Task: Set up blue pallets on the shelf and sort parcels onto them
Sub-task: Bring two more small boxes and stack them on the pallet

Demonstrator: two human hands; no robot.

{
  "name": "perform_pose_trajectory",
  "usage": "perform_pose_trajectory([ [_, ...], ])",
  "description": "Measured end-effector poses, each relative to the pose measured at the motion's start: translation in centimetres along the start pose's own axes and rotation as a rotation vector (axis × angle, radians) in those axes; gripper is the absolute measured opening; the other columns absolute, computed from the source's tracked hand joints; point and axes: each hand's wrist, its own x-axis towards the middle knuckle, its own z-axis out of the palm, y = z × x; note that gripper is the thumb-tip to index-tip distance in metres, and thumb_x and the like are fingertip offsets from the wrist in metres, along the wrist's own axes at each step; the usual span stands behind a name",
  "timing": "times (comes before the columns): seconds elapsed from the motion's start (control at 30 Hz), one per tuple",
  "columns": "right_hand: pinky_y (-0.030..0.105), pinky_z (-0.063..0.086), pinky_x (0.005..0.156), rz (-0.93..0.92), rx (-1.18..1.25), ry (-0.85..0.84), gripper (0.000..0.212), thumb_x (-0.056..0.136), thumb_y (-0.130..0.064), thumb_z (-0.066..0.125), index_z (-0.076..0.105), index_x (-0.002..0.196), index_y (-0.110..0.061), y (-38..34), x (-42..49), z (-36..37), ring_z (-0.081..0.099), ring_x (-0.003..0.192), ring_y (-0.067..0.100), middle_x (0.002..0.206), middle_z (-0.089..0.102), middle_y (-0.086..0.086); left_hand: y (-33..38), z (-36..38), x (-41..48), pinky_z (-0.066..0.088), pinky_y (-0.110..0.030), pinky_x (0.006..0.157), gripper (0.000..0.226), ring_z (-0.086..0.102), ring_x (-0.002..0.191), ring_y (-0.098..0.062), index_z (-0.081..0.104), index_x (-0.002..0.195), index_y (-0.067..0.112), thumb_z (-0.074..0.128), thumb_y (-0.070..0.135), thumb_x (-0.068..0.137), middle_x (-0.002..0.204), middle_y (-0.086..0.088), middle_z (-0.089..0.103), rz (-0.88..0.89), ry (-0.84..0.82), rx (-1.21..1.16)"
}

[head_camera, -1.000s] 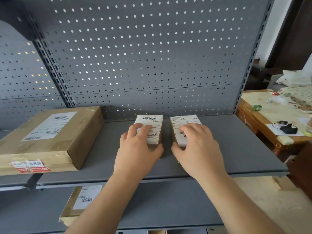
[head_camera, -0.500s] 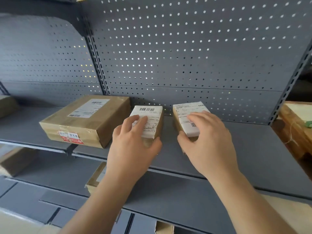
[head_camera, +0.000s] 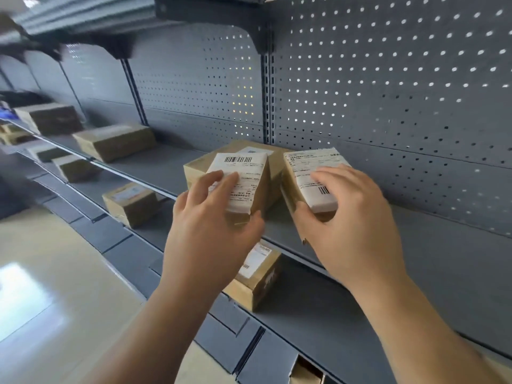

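The left hand (head_camera: 210, 231) gripped a small labelled parcel (head_camera: 243, 181), fingers spread on its label and thumb clamped against its near end; the right hand (head_camera: 357, 225) held a second small parcel (head_camera: 310, 173) the same way, just beside the first, a narrow gap between them. Both sat over the front edge of the shelf (head_camera: 448, 261) (resting or lifted, I could not tell); bare grey surface ran on to the right. Below them a brown box (head_camera: 260, 275) lay on the lower shelf (head_camera: 318, 309). Behind the left parcel stood a large carton (head_camera: 196, 167), against the perforated back panel (head_camera: 388, 92); farther left, more cartons (head_camera: 116, 141) lined the shelf. Half a second earlier the left parcel had been clear of the carton; now it overlapped it.
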Motion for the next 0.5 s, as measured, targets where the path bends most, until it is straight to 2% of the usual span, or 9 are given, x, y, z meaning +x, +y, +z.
perform_pose_trajectory([
  [0.1,0.036,0.043,0.107,-0.063,0.024,-0.038,0.057,0.085,-0.046,0.054,0.068,0.128,-0.011,-2.9,0.6,2.3,0.052,0.129,0.015,0.129,0.068,0.0,-3.4,-1.9,0.2,0.044,-0.05,0.107,0.075,0.042,0.138,-0.029,0.05,0.148,0.037,0.053,0.07,0.08,0.151,0.013,0.046,-0.037,0.037,0.016],
  [0.2,0.039,0.042,0.11,-0.097,0.052,-0.07,0.054,0.086,-0.042,0.061,0.067,0.13,-0.011,-6.3,1.0,5.4,0.051,0.132,0.016,0.132,0.067,0.0,-7.4,-3.9,0.2,0.047,-0.048,0.102,0.075,0.045,0.135,-0.029,0.053,0.145,0.036,0.053,0.07,0.079,0.148,0.013,0.048,-0.078,0.095,0.031],
  [0.33,0.033,0.039,0.111,-0.144,0.102,-0.107,0.052,0.085,-0.038,0.064,0.067,0.128,-0.011,-11.5,1.3,10.5,0.051,0.129,0.015,0.13,0.067,0.001,-13.4,-6.9,0.4,0.05,-0.047,0.099,0.073,0.048,0.132,-0.03,0.054,0.144,0.037,0.054,0.069,0.079,0.148,0.012,0.049,-0.144,0.129,0.076],
  [0.43,0.04,0.045,0.109,-0.156,0.133,-0.151,0.051,0.084,-0.039,0.063,0.068,0.127,-0.012,-15.3,1.4,14.9,0.052,0.128,0.017,0.129,0.067,0.0,-18.5,-9.0,0.6,0.047,-0.044,0.101,0.071,0.046,0.132,-0.029,0.053,0.145,0.037,0.056,0.065,0.08,0.149,0.013,0.047,-0.194,0.133,0.115],
  [0.5,0.039,0.045,0.108,-0.162,0.143,-0.183,0.05,0.083,-0.04,0.063,0.068,0.126,-0.014,-17.6,1.2,18.0,0.052,0.127,0.016,0.128,0.068,-0.001,-21.9,-10.2,0.6,0.046,-0.042,0.101,0.072,0.044,0.132,-0.027,0.052,0.145,0.037,0.055,0.065,0.079,0.15,0.014,0.046,-0.244,0.132,0.138],
])
